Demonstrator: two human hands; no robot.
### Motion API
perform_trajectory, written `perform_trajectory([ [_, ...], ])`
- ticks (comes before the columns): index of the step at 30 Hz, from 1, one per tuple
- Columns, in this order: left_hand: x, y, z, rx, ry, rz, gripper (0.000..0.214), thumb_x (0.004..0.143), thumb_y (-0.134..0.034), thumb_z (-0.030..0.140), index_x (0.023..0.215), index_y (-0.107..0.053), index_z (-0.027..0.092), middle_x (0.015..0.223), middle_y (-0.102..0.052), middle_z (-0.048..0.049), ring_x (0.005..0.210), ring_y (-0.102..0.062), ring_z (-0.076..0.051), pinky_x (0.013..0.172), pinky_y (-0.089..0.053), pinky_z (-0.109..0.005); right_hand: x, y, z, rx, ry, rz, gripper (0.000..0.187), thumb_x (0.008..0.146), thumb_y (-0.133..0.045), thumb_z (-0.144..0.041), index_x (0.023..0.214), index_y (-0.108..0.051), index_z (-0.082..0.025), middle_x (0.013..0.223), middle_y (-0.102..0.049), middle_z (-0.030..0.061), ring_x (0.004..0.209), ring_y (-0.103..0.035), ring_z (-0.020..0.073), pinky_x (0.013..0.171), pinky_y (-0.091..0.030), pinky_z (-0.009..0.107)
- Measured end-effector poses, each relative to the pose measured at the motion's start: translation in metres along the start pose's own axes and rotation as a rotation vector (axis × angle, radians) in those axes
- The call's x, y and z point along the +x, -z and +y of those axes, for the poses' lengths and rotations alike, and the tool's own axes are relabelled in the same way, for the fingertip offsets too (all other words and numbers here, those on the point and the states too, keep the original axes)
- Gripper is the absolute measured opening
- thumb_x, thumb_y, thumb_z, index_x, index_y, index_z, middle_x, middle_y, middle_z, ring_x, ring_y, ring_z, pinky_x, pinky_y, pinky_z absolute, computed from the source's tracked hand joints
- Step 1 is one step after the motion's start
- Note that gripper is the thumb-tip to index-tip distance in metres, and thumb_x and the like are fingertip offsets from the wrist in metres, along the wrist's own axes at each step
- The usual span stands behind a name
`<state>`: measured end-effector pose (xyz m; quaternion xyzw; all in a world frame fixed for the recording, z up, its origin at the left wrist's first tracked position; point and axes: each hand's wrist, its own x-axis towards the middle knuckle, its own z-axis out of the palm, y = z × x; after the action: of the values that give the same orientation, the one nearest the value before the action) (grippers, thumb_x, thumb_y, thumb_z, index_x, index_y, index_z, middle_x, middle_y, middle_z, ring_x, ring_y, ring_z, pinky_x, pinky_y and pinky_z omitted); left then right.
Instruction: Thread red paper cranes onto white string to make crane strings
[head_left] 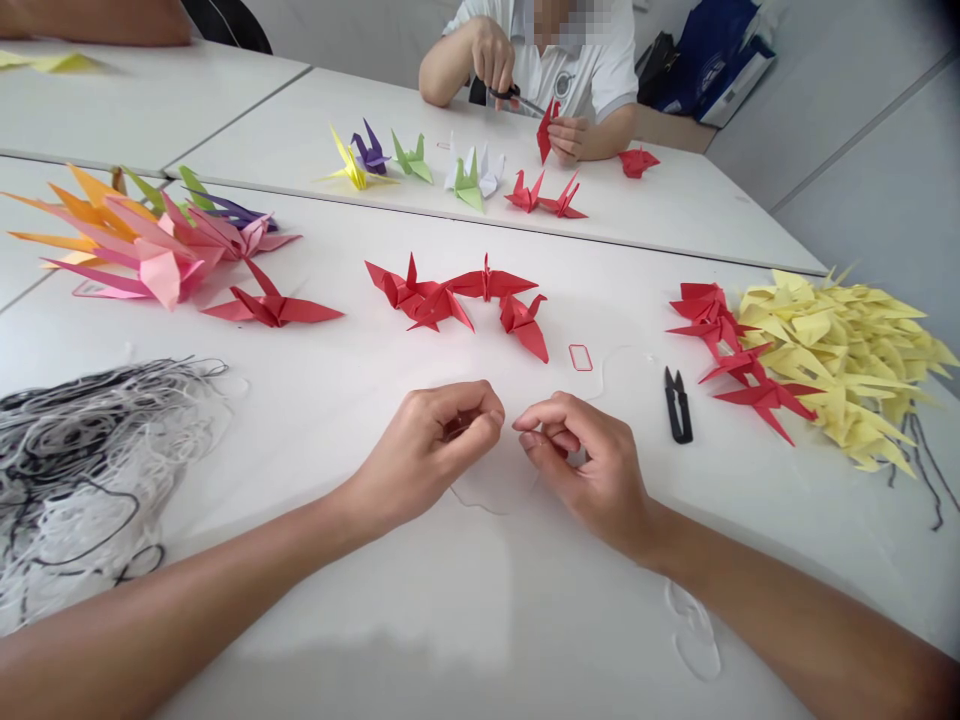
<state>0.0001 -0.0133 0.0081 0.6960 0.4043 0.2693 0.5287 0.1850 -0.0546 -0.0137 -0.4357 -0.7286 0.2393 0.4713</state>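
My left hand point(442, 440) is closed in a pinch above the table, with a thin white thread point(480, 507) looping below it. Just to its right, my right hand point(589, 460) also pinches, fingertips close to the left ones. Fine thread runs by both hands; where exactly it passes between the fingers is hard to see. Beyond the hands lie several red paper cranes point(487, 284). A small red-outlined paper clip point(580, 358) rests behind my right hand, and black thread snips point(678, 405) lie to its right.
Tangled black and white cord point(97, 450) covers the left side. Pink and orange cranes point(161, 245) are piled far left, a yellow crane heap point(847, 350) on the right beside red cranes point(750, 370). Across the table a person point(555, 80) holds scissors point(517, 97) to a red crane point(547, 135).
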Motion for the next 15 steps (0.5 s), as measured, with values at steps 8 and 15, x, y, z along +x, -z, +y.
perform_trajectory([
  [8, 0.002, -0.0028, -0.0032, -0.01, -0.049, -0.014, 0.017, 0.089, -0.052, 0.019, 0.075, -0.063, 0.017, 0.065, -0.056, 0.0035, 0.056, -0.04, -0.007, 0.049, -0.033, -0.019, 0.0006, 0.0001, 0.0016, 0.024, -0.062, -0.002, 0.014, 0.088, -0.056, -0.006, 0.092, -0.06, -0.02, 0.066, -0.041, -0.0063, 0.056, -0.034, 0.0076, 0.053, -0.034, 0.021],
  [15, 0.0027, -0.0004, 0.0008, -0.054, 0.016, 0.009, 0.018, 0.091, -0.056, 0.023, 0.077, -0.066, 0.017, 0.066, -0.059, 0.0029, 0.059, -0.048, -0.008, 0.053, -0.037, -0.019, -0.0007, 0.0015, 0.0008, 0.028, -0.091, 0.0, 0.013, 0.089, -0.057, -0.009, 0.095, -0.059, -0.021, 0.063, -0.032, -0.0075, 0.055, -0.032, 0.0079, 0.052, -0.032, 0.021],
])
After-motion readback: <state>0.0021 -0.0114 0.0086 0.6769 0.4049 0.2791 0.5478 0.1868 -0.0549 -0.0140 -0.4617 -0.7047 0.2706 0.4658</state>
